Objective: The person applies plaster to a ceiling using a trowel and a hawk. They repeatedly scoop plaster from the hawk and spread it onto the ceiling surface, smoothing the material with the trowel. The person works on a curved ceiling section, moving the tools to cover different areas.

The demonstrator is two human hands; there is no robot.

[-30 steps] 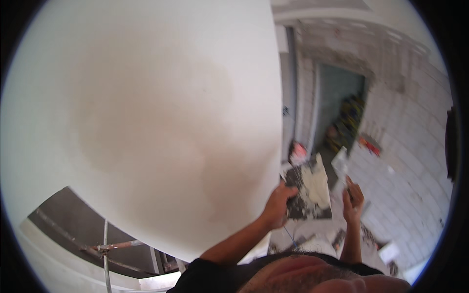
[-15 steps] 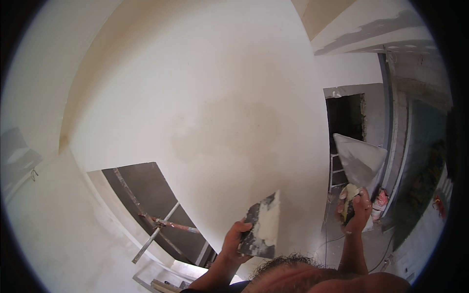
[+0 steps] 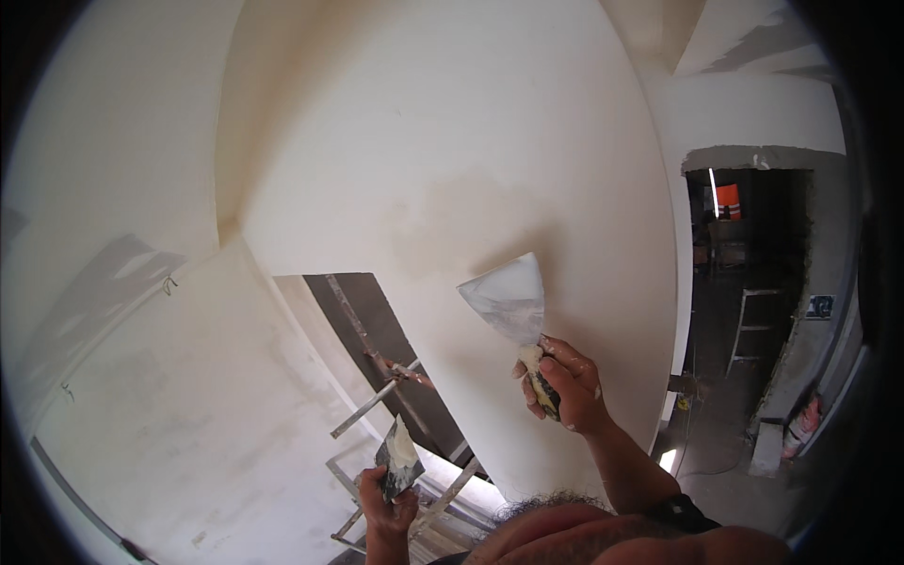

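My right hand (image 3: pixel 576 388) is closed around the handle of a wide putty knife (image 3: pixel 508 299). Its flared metal blade points up in front of the white wall (image 3: pixel 424 113), near a faint darker patch (image 3: pixel 457 226); I cannot tell if the blade touches the wall. White putty is smeared over the neck of the knife and my fingers. Lower and to the left, my left hand (image 3: pixel 384 508) grips a dark flat plate (image 3: pixel 399 476) by its near edge. A lump of pale putty (image 3: pixel 405 446) lies along the plate's upper face.
Left of the wall is a rectangular opening with metal scaffold tubes (image 3: pixel 363 334) crossing it. More frame bars (image 3: pixel 447 494) stand below. At the right, a doorway (image 3: pixel 753 245) shows a ladder (image 3: pixel 753 325) and an orange object (image 3: pixel 729 201). A red-and-white bag (image 3: pixel 803 424) rests near the doorway.
My right hand has brought the putty knife from the far right to in front of the wall. The left hand with its plate has moved left and lower. The whole view has turned right.
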